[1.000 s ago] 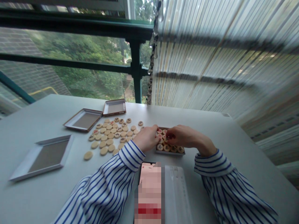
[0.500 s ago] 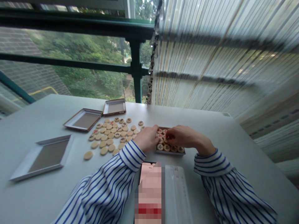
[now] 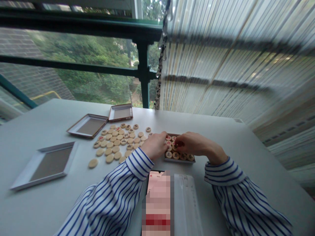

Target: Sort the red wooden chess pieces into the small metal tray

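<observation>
A small open box on the table holds rows of round wooden Chinese chess pieces with red and black characters face up. My left hand is closed at the box's left wall, its fingertips on the rim. From the right, my right hand reaches over the box, fingers bent and pinched on a chess piece in the rows; the hand hides much of the box's right part. Left of the box lie several loose chess pieces, most blank side up, some hidden behind my left hand.
On the white table, a grey-white tray lies at the left. Behind it are a brown-edged box lid and a smaller tray. A phone and a whitish flat case lie in front of the box.
</observation>
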